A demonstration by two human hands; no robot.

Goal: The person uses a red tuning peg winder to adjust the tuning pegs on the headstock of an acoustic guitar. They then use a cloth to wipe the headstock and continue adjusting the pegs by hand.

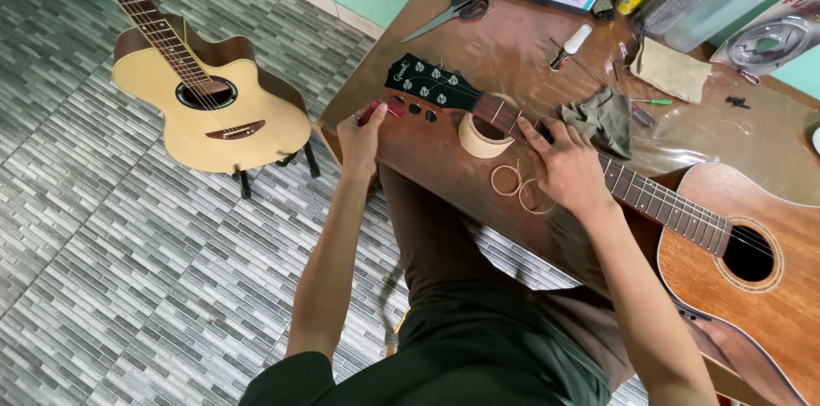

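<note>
Red winder in left hand

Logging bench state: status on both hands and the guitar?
Left hand holds small red tool at black headstock. Right hand presses neck of brown wooden acoustic guitar. Coiled copper string beside right hand.

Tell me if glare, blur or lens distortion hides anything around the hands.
Head view: sharp and evenly lit; glare only on the clear plastic sheet right of the right hand; left hand and headstock are clear; wide-lens bending shows toward the edges.
</note>
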